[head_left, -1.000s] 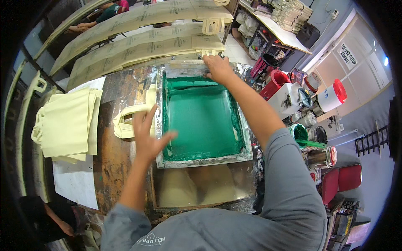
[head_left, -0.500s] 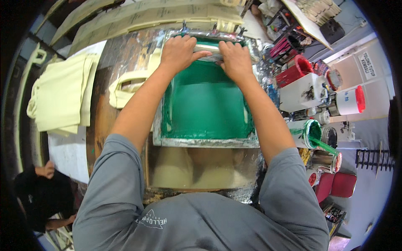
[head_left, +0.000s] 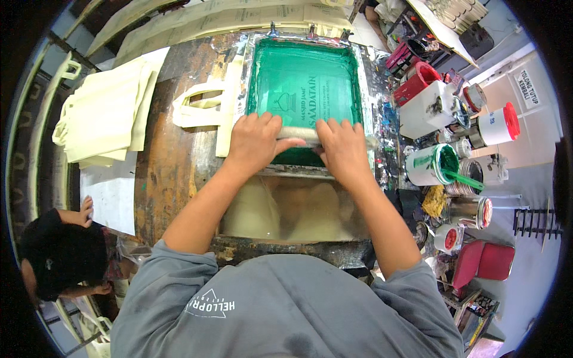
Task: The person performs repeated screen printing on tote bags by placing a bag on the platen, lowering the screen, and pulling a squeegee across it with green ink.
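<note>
My left hand [head_left: 255,141] and my right hand [head_left: 345,146] are both closed over a squeegee [head_left: 298,135], whose wooden handle shows between them. The squeegee lies across the near part of a screen printing frame [head_left: 246,77]. Green ink coats the mesh [head_left: 298,71], thinner beyond the squeegee, where a printed design shows through. Out from under the frame's left side sticks a pale yellow cloth bag [head_left: 224,131], its handle loop lying on the table. The squeegee's blade is hidden behind my hands and the handle.
A stack of pale yellow bags [head_left: 107,113] lies at the left of the stained table [head_left: 158,149]. At right stand an ink tub [head_left: 427,164] with a green spatula, a white jug [head_left: 427,113] and a red bucket [head_left: 416,83]. Clamps [head_left: 311,31] hold the frame's far edge. Another person [head_left: 65,250] is at lower left.
Both hands have drawn the squeegee from the frame's far end toward me. The mesh behind it changed from thick green to a thin layer with the design visible.
</note>
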The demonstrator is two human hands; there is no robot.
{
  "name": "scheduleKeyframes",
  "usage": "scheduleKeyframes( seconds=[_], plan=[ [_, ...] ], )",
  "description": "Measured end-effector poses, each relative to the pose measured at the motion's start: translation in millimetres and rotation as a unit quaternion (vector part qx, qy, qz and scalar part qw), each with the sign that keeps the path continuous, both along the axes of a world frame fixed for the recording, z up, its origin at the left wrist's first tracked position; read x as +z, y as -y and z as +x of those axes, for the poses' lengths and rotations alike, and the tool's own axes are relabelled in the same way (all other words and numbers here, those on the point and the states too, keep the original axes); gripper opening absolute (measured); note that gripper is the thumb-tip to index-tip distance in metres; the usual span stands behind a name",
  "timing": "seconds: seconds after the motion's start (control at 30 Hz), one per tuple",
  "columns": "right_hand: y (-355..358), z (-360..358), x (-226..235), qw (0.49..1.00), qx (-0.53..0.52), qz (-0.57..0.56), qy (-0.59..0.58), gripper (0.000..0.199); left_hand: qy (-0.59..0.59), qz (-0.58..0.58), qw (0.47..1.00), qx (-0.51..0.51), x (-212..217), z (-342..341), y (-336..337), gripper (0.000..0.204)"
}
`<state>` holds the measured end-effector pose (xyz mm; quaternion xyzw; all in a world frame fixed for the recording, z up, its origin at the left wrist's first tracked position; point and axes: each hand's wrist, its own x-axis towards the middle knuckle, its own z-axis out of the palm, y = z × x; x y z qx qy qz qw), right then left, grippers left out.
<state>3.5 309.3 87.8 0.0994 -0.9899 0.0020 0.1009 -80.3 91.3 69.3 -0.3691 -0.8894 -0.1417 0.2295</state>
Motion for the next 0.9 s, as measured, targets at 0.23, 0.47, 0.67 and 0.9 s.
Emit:
scheduleKeyframes(
  seconds=[0.23,0.47,0.67,0.9],
  plan=[
    [1.9,9.1,2.1,0.999,0.007,-0.028,-0.023,0.047,0.058,0.132,0.989,-0.040,0.6,28.3,34.2,0.086],
    [23.4,54.8,-5.9,0.998,-0.020,-0.061,-0.014,0.060,0.132,0.053,0.980,0.141,-61.1,66.6,113.9,0.085],
    [19.9,38.5,72.0,0.996,0.006,-0.073,-0.045,0.055,0.173,0.268,0.938,0.133,-49.0,72.8,106.8,0.081],
    [-12.0,-52.7,162.8,0.958,0.012,0.001,-0.287,0.055,0.055,0.361,0.928,0.069,29.9,0.9,60.7,0.102]
  ],
)
